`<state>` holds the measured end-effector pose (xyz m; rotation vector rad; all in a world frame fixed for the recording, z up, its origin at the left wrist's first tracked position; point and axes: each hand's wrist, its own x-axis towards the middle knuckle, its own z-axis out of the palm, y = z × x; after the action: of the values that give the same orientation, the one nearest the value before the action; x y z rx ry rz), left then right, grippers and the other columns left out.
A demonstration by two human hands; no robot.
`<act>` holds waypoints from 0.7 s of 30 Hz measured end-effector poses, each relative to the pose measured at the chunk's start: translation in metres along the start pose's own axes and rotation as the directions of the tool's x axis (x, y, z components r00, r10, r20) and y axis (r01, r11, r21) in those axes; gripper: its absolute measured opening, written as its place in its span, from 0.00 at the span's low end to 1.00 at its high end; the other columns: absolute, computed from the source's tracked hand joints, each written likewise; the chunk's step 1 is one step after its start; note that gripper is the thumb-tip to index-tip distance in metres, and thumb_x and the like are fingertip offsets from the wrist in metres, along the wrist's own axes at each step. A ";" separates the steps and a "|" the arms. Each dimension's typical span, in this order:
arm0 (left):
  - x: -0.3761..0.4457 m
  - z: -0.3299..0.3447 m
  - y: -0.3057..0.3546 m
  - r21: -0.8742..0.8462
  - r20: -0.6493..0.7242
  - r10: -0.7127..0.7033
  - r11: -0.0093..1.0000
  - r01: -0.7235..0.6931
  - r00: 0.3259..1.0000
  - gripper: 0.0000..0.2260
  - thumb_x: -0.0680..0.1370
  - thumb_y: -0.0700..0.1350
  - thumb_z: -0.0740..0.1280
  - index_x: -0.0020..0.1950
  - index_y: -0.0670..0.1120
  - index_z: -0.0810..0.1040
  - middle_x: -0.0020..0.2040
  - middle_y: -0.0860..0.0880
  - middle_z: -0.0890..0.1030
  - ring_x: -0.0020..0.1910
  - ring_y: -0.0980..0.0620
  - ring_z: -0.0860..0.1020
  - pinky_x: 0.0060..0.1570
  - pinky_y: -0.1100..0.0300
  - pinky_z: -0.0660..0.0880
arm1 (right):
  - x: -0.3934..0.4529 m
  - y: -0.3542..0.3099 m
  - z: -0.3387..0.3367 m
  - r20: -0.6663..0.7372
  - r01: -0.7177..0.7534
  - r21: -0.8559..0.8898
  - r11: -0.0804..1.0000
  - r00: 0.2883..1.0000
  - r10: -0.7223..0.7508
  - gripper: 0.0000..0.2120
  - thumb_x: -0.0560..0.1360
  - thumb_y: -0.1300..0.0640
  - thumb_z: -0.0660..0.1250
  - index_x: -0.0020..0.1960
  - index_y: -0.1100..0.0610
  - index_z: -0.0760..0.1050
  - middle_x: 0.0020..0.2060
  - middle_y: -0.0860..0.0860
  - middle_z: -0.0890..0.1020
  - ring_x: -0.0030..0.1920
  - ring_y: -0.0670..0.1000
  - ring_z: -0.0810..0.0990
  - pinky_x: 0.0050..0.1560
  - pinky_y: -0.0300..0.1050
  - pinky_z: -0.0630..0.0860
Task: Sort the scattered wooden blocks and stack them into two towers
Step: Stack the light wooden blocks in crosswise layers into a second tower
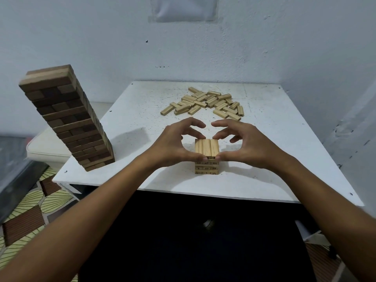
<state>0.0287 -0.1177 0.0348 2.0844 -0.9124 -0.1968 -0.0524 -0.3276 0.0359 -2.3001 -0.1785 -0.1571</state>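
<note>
At the frame centre, the left hand (175,145) and right hand (242,143) pinch the top layer of the small light tower (207,156), seemingly four layers high, with loose blocks (205,102) above it and the dark tower (67,119) at left.

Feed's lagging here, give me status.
Both hands, left hand and right hand, pinch light tower top layer. Dark tower done. Loose blocks remain behind. Nothing obstructing.

Small dark numbers are stamped on the end faces of the light blocks in the short stack (207,166), too blurred to read for sure; one maybe "00". Similar marks on ends of some scattered blocks (203,103), illegible. No other text.
</note>
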 end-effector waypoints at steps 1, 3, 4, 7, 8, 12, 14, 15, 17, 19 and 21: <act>0.000 0.000 0.000 0.002 0.003 0.000 1.000 0.000 1.000 0.31 0.62 0.48 0.82 0.61 0.54 0.73 0.53 0.56 0.83 0.59 0.60 0.77 0.51 0.67 0.67 | 0.000 0.000 0.000 0.000 -0.001 -0.001 1.000 1.000 0.001 0.36 0.64 0.54 0.80 0.69 0.45 0.70 0.54 0.43 0.82 0.58 0.40 0.76 0.55 0.39 0.74; 0.000 0.000 0.000 0.008 0.007 -0.001 1.000 0.000 1.000 0.30 0.63 0.48 0.82 0.61 0.53 0.74 0.53 0.56 0.83 0.58 0.61 0.77 0.50 0.70 0.67 | 0.000 -0.001 0.000 0.001 -0.003 -0.005 1.000 1.000 0.003 0.36 0.65 0.54 0.80 0.69 0.45 0.69 0.55 0.43 0.81 0.58 0.39 0.76 0.55 0.38 0.74; 0.000 -0.001 -0.001 0.008 0.009 0.001 1.000 -0.001 1.000 0.30 0.63 0.47 0.82 0.61 0.52 0.74 0.54 0.56 0.83 0.57 0.62 0.77 0.49 0.73 0.66 | -0.001 -0.001 0.000 0.001 -0.004 -0.006 1.000 1.000 0.004 0.36 0.65 0.53 0.80 0.69 0.45 0.69 0.55 0.43 0.81 0.58 0.39 0.76 0.54 0.37 0.73; 0.000 -0.001 -0.002 0.007 0.011 0.007 1.000 -0.007 1.000 0.29 0.63 0.46 0.82 0.61 0.51 0.76 0.54 0.55 0.83 0.56 0.65 0.77 0.47 0.79 0.64 | -0.001 -0.001 0.000 0.000 -0.006 -0.004 1.000 1.000 0.006 0.36 0.65 0.53 0.80 0.69 0.44 0.69 0.56 0.43 0.81 0.58 0.40 0.76 0.55 0.37 0.74; 0.000 -0.001 -0.002 0.007 0.011 0.008 1.000 -0.008 1.000 0.28 0.63 0.46 0.82 0.61 0.50 0.76 0.54 0.55 0.83 0.56 0.65 0.77 0.46 0.79 0.64 | -0.001 -0.001 0.000 -0.001 -0.005 -0.003 1.000 1.000 0.005 0.36 0.65 0.53 0.80 0.69 0.44 0.69 0.56 0.44 0.81 0.58 0.40 0.76 0.55 0.38 0.74; 0.001 0.000 -0.004 0.006 0.017 0.013 1.000 -0.013 1.000 0.28 0.63 0.46 0.82 0.60 0.51 0.76 0.54 0.55 0.83 0.57 0.65 0.77 0.45 0.79 0.64 | -0.001 0.000 0.000 0.000 -0.003 0.000 1.000 1.000 0.003 0.36 0.65 0.53 0.80 0.69 0.45 0.69 0.56 0.44 0.81 0.59 0.41 0.76 0.56 0.40 0.74; 0.001 0.000 -0.004 0.004 0.022 0.016 1.000 -0.016 1.000 0.29 0.63 0.49 0.82 0.60 0.52 0.76 0.55 0.56 0.83 0.57 0.64 0.77 0.45 0.77 0.65 | -0.002 0.001 0.000 -0.002 -0.001 -0.001 1.000 1.000 0.001 0.36 0.65 0.52 0.79 0.70 0.46 0.69 0.57 0.42 0.80 0.59 0.40 0.76 0.56 0.40 0.75; 0.000 0.000 -0.004 -0.001 0.017 0.016 1.000 -0.016 1.000 0.29 0.62 0.51 0.82 0.60 0.52 0.76 0.55 0.57 0.83 0.57 0.63 0.77 0.46 0.75 0.66 | -0.003 0.001 0.000 -0.009 -0.002 0.003 1.000 1.000 0.002 0.35 0.66 0.52 0.79 0.70 0.46 0.69 0.58 0.42 0.80 0.59 0.40 0.75 0.56 0.40 0.75; 0.000 0.000 -0.004 -0.018 -0.019 0.019 1.000 -0.019 1.000 0.27 0.63 0.58 0.78 0.59 0.53 0.77 0.54 0.59 0.82 0.57 0.62 0.77 0.47 0.68 0.68 | -0.003 0.003 -0.002 -0.039 -0.004 0.033 0.999 0.999 0.005 0.33 0.68 0.51 0.78 0.70 0.46 0.70 0.59 0.41 0.79 0.59 0.40 0.75 0.56 0.41 0.75; 0.003 -0.001 -0.007 -0.030 -0.067 0.022 0.999 -0.024 0.998 0.23 0.67 0.63 0.71 0.58 0.54 0.78 0.54 0.59 0.82 0.56 0.62 0.77 0.48 0.63 0.71 | -0.001 0.006 -0.003 -0.076 -0.002 0.060 0.998 0.997 0.007 0.29 0.70 0.50 0.75 0.69 0.46 0.71 0.59 0.41 0.79 0.59 0.40 0.76 0.56 0.42 0.75; 0.009 -0.001 -0.013 -0.040 -0.119 -0.001 0.999 -0.004 0.993 0.22 0.70 0.65 0.66 0.57 0.53 0.79 0.54 0.59 0.82 0.56 0.61 0.77 0.51 0.59 0.73 | 0.003 0.011 -0.003 -0.101 -0.006 0.079 0.997 0.995 0.014 0.25 0.72 0.50 0.74 0.67 0.46 0.72 0.59 0.41 0.79 0.59 0.40 0.76 0.56 0.43 0.76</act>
<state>0.0427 -0.1179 0.0274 2.0358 -0.8318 -0.0882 -0.0478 -0.3368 0.0307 -2.2086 -0.1194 -0.2572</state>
